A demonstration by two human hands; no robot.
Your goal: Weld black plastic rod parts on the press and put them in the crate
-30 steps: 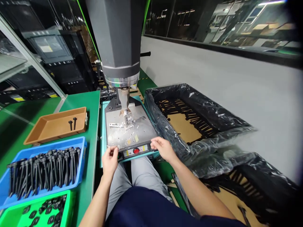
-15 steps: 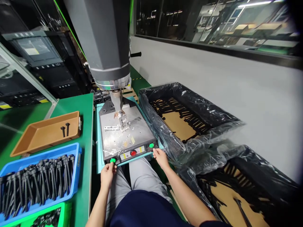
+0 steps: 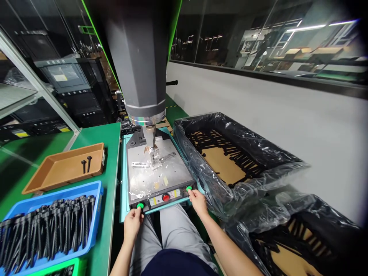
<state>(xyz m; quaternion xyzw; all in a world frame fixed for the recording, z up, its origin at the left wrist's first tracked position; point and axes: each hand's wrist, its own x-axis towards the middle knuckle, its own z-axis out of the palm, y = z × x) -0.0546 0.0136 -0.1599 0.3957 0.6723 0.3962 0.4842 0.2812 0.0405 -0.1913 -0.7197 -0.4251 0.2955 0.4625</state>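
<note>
My left hand [image 3: 133,223] is closed, its curled fingers and thumb at the left green button [image 3: 140,206] on the front panel of a press-like machine. My right hand [image 3: 199,200] is closed too, with fingertips at the right green button [image 3: 189,188]. Between the hands sits a red button [image 3: 166,197]. Behind the panel lies a metal base plate [image 3: 149,183] with a small metal fixture [image 3: 154,158] on it. A tapered tool head [image 3: 149,135] comes down onto the fixture from the large grey machine housing [image 3: 140,57]. Whatever part lies under the head is hard to make out.
On the green table at left stand a brown tray [image 3: 37,180] with two black bolt-like parts, a blue bin [image 3: 99,191] full of similar parts, and a green bin [image 3: 79,264]. At right are two plastic-lined boxes [image 3: 276,157] holding black parts and cardboard.
The whole view has shifted slightly, so the scene sits lower and a little to the right. Both hands stay at the green buttons; the right fingertips now overlap their button more.
</note>
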